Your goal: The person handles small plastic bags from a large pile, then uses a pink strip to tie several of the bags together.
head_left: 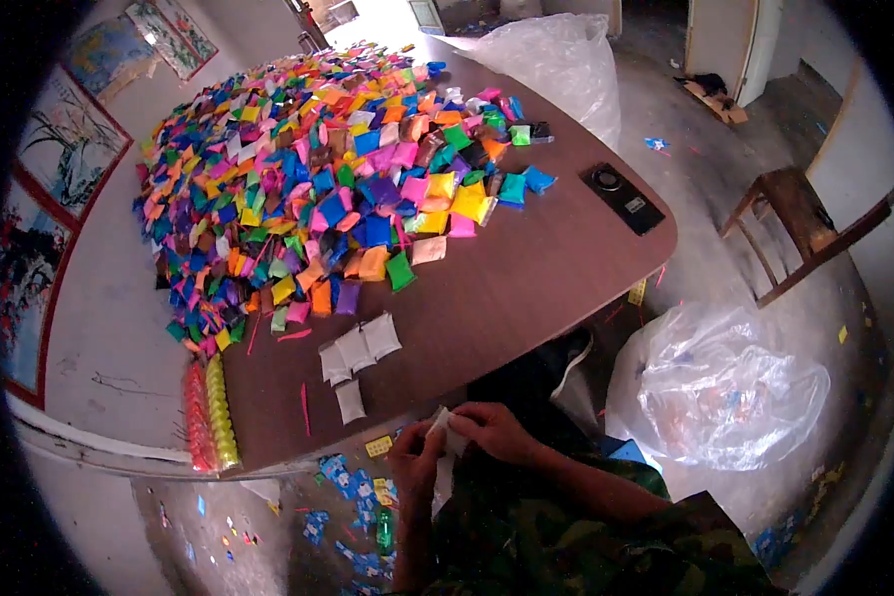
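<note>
My left hand (pixel 416 459) and my right hand (pixel 499 433) are close together in front of the table's near edge. Between their fingertips they pinch a small white packet (pixel 441 421). The fingers are closed on it and hide part of it. Just beyond the hands, several flat white packets (pixel 356 350) lie on the brown table (pixel 487 288). Left of them is a thin pink-red stick (pixel 306 409). A large heap of small, brightly coloured packets (pixel 298 189) covers the far and left parts of the table.
A red stack (pixel 199 417) and a yellow stack (pixel 222 412) of nested plastic pieces stand at the table's left corner. A black device (pixel 622 199) with a round part lies near the right edge. Clear plastic bags (pixel 715 387) and a wooden chair (pixel 800 223) are on the littered floor.
</note>
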Tool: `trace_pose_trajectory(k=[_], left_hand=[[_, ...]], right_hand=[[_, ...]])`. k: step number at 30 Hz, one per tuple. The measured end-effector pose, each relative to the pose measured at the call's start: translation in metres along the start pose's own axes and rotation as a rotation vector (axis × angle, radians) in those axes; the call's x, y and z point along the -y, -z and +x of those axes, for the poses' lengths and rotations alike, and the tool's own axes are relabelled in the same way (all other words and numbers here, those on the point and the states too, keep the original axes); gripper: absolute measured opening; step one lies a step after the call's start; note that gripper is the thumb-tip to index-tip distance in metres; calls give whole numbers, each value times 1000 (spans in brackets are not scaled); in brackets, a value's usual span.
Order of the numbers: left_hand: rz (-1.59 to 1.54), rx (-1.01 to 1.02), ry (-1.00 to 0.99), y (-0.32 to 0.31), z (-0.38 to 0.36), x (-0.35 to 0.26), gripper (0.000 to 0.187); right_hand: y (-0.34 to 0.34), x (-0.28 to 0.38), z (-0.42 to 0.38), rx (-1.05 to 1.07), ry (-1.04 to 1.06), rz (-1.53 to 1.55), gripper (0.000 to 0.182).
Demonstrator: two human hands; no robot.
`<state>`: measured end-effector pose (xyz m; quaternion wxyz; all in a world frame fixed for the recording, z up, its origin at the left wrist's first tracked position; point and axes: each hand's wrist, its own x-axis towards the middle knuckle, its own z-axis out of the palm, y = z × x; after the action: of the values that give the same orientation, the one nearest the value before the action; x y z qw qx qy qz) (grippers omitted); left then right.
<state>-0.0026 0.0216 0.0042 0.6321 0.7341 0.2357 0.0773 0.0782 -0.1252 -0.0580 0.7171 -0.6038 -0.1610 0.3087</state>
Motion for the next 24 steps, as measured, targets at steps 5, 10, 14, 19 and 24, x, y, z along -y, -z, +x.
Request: trace_pose_trajectory(k=[5,10,14,19,24], left_hand=[[100,-6,-21,5,2,9,22],[125,-14,35,0,0,-8,25],[106,-35,1,-6,-4,-7,22],[85,-77,7,-6,-3,-7,22],[105,-74,-26,-3,-4,-5,22]], right_hand=[[-1,0,-1,29,42,36,25],[2,16,-2,-48,13,-58,30],[-1,10,-3,-115,67,-63,32],[0,22,-7,2,-23,53,30],[-2,21,-5,-12,34,75,24]])
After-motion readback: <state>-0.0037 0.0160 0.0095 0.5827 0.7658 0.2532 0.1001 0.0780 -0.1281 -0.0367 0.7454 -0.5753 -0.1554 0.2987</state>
